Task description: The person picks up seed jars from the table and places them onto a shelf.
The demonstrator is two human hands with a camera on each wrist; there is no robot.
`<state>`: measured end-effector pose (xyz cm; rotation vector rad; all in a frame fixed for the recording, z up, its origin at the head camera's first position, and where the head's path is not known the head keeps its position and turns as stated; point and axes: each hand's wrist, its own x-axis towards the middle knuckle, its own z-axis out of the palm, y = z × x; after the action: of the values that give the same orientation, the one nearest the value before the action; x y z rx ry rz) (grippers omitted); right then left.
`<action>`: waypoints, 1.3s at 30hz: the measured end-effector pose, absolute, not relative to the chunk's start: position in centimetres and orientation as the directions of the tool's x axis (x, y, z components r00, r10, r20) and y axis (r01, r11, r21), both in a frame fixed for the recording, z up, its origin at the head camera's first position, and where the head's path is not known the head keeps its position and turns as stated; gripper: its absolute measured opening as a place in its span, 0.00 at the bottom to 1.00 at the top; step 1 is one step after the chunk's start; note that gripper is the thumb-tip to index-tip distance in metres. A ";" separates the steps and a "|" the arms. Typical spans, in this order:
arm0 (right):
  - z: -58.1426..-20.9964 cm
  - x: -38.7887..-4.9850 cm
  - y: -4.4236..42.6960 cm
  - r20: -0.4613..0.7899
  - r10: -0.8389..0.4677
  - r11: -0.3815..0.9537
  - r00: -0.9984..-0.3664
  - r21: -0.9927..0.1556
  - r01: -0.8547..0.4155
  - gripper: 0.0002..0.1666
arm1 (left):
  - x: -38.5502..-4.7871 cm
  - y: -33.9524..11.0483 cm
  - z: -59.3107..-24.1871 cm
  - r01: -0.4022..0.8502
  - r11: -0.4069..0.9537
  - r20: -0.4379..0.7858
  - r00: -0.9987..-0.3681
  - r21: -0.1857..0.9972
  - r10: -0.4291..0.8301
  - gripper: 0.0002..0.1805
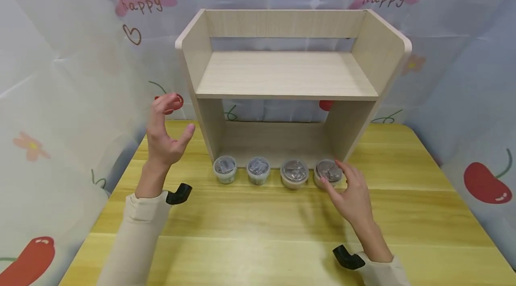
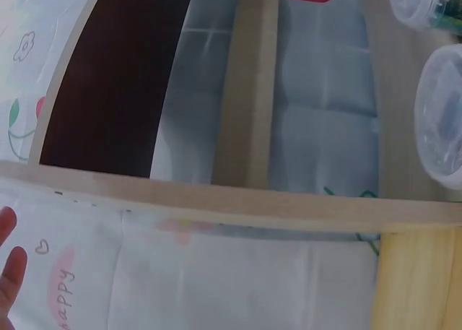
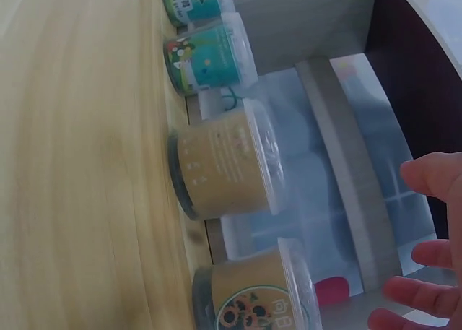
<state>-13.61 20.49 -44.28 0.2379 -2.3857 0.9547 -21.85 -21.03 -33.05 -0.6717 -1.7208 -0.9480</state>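
A short row of clear-lidded tubs stands along the shelf's front edge. The two left ones, a small tub (image 1: 225, 170) and its neighbour (image 1: 258, 171), show teal labels in the right wrist view. To their right are a wider tan tub (image 1: 294, 174) and a tan tub with a sunflower label (image 3: 249, 301). My right hand (image 1: 354, 194) hovers at that rightmost tub, thumb and fingers spread; the right wrist view shows a gap between fingertips and lid. My left hand (image 1: 164, 138) is raised beside the shelf's left side, fingers loosely bent, holding nothing.
A pale wooden two-tier shelf (image 1: 286, 73) stands at the back of the yellow wood-grain table (image 1: 250, 236). Its side panels rise on both sides. Printed cloth (image 1: 72, 62) with cherries and "happy" lettering hangs behind and beside the table.
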 end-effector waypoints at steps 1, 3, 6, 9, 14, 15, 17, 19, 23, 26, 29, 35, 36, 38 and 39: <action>-44.4 -13.7 20.6 0.556 0.044 0.731 -0.830 -0.584 -0.352 0.35 | -22.0 -21.1 -32.8 0.797 0.532 0.944 -0.329 0.284 -0.012 0.38; -44.5 -13.8 20.7 0.555 0.058 0.729 -0.830 -0.591 -0.345 0.35 | -22.4 -21.2 -32.3 0.793 0.533 0.944 -0.329 0.294 -0.031 0.38; -44.6 -14.0 21.0 0.556 0.073 0.727 -0.828 -0.598 -0.338 0.35 | -22.9 -21.5 -31.6 0.788 0.534 0.942 -0.332 0.305 -0.048 0.38; -44.6 -14.1 21.0 0.552 0.082 0.728 -0.830 -0.602 -0.328 0.35 | -23.3 -21.8 -31.0 0.781 0.530 0.935 -0.348 0.329 -0.069 0.38; -44.7 -14.2 21.2 0.542 0.089 0.732 -0.836 -0.605 -0.314 0.36 | -23.6 -22.0 -29.7 0.762 0.529 0.920 -0.379 0.373 -0.102 0.38; -44.7 -14.2 21.2 0.537 0.089 0.733 -0.839 -0.606 -0.310 0.36 | -23.7 -22.0 -29.5 0.758 0.531 0.917 -0.384 0.378 -0.106 0.38; -44.8 -14.1 21.2 0.526 0.092 0.733 -0.846 -0.611 -0.300 0.36 | -23.9 -22.0 -29.0 0.756 0.530 0.913 -0.396 0.384 -0.097 0.38; -44.9 -14.1 21.4 0.516 0.101 0.735 -0.851 -0.615 -0.286 0.36 | -24.1 -21.9 -28.7 0.761 0.520 0.909 -0.409 0.388 -0.080 0.38; -45.1 -14.1 21.6 0.503 0.120 0.736 -0.856 -0.624 -0.263 0.36 | -24.6 -21.5 -28.5 0.769 0.513 0.907 -0.420 0.382 -0.047 0.38; -45.2 -14.1 21.7 0.492 0.123 0.737 -0.862 -0.626 -0.253 0.36 | -24.8 -21.3 -28.3 0.768 0.522 0.911 -0.411 0.371 -0.044 0.38; -45.3 -14.2 21.9 0.478 0.132 0.735 -0.869 -0.635 -0.238 0.37 | -25.1 -21.1 -28.0 0.766 0.529 0.913 -0.404 0.367 -0.048 0.38; -45.6 -14.2 22.2 0.453 0.150 0.725 -0.879 -0.655 -0.214 0.38 | -25.4 -20.7 -27.3 0.768 0.529 0.919 -0.389 0.360 -0.060 0.38; -45.6 -14.2 22.3 0.447 0.148 0.726 -0.882 -0.655 -0.210 0.39 | -25.4 -20.7 -27.2 0.769 0.529 0.920 -0.386 0.359 -0.064 0.38; -45.7 -14.2 22.3 0.440 0.144 0.726 -0.886 -0.656 -0.207 0.39 | -25.5 -20.7 -26.9 0.768 0.531 0.922 -0.380 0.357 -0.070 0.39; -45.7 -14.2 22.4 0.437 0.144 0.726 -0.888 -0.656 -0.206 0.39 | -25.5 -20.7 -26.8 0.770 0.531 0.924 -0.377 0.354 -0.069 0.39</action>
<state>-14.23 22.39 -45.74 0.0473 -2.4639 1.0137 -25.54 -20.66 -26.77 -0.5912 -1.7318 -1.0106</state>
